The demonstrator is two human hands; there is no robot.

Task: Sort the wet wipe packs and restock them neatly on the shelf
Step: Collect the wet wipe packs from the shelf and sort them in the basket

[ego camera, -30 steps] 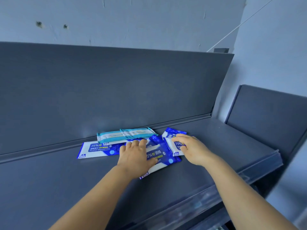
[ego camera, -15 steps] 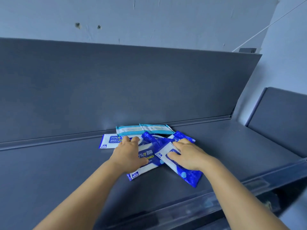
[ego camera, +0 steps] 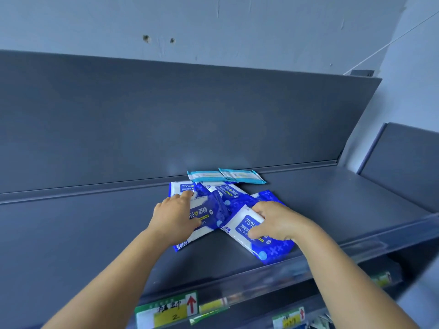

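Grey shelf (ego camera: 95, 233) — left hand (ego camera: 174, 216) presses one blue pack (ego camera: 209, 216), right hand (ego camera: 276, 222) grips another (ego camera: 247, 227).

A pale blue wall (ego camera: 237, 24) with two small holes (ego camera: 147, 39) rises behind the dark grey back panel (ego camera: 166, 115).

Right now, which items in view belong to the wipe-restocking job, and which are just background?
Part of the job:
- blue alcohol wipe packs: one gripped by the right hand, one under the left hand, others overlapping behind
- two light-blue wipe packs at the back
- shelf

Background:
- price labels on the shelf edge
- neighbouring shelf
- wall
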